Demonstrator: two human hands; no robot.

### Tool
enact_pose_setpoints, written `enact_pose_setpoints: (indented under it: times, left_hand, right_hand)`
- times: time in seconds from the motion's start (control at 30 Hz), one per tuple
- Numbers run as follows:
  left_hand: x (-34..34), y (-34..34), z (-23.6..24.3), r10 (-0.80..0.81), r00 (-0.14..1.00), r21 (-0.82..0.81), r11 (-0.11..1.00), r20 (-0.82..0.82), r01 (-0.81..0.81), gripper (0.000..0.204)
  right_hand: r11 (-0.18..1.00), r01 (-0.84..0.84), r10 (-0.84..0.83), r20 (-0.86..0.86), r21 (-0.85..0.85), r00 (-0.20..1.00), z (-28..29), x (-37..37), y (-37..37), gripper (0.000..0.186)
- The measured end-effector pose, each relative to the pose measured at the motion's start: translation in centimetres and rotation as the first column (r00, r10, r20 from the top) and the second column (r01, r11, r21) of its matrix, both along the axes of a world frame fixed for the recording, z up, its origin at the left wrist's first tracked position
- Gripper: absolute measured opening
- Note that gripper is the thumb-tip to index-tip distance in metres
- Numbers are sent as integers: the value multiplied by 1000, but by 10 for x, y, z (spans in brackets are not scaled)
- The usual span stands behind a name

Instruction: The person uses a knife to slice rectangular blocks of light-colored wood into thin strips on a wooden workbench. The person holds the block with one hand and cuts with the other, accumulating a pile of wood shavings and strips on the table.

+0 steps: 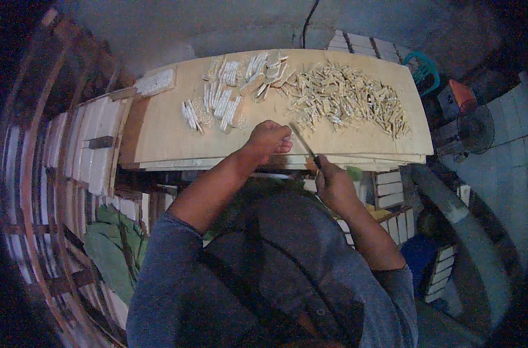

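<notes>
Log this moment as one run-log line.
left hand: flat on wooden board | right hand: gripping knife, blade over board | cut sticks pile: far right | slab stacks: far centre

The person wears a dark blue-grey short-sleeved shirt with a dark strap crossing the chest. Both forearms are bare below the sleeves; the left hand (268,139) and right hand (335,184) are ungloved.

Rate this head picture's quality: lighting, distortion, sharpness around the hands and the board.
Head view: dim, bluish light, with black corners. Fisheye bends the wooden board edges and the racks at left. No glare. The left hand and the right hand holding the knife look soft and grainy; the pile of cut sticks blurs into one mass.
</notes>
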State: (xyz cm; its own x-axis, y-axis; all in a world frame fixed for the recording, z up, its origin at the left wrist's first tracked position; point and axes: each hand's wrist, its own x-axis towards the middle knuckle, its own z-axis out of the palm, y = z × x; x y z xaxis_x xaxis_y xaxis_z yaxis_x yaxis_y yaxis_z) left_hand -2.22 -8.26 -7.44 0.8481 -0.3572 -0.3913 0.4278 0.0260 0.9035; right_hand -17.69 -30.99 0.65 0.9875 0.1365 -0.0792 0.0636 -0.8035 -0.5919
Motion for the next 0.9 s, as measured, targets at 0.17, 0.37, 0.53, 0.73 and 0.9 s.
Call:
enact_pose_setpoints:
  times: [0.17,0.37,0.53,0.73,0.9]
  left_hand:
    - [-21,-14,48,198,963,53,980,-184,-191,16]
    - [-20,-6,47,146,969,25,989,-202,-144,27]
    - [-20,-7,47,158,960,-39,985,-231,-171,23]
    - [-18,-3,50,170,952,-90,976,-256,-199,21]
    - [-17,0,52,191,946,-81,972,-263,-219,19]
  right_hand:
    - [997,33,-43,123,75,991,-8,-3,-3,51]
    - [999,-47,45,99,22,994,0,-13,4,52]
    - [998,-38,39,23,-50,999,6,-14,7,56]
    - [998,-49,51,83,-34,995,5,-12,7,55]
    - [999,-49,48,68,2,997,2,-9,8,55]
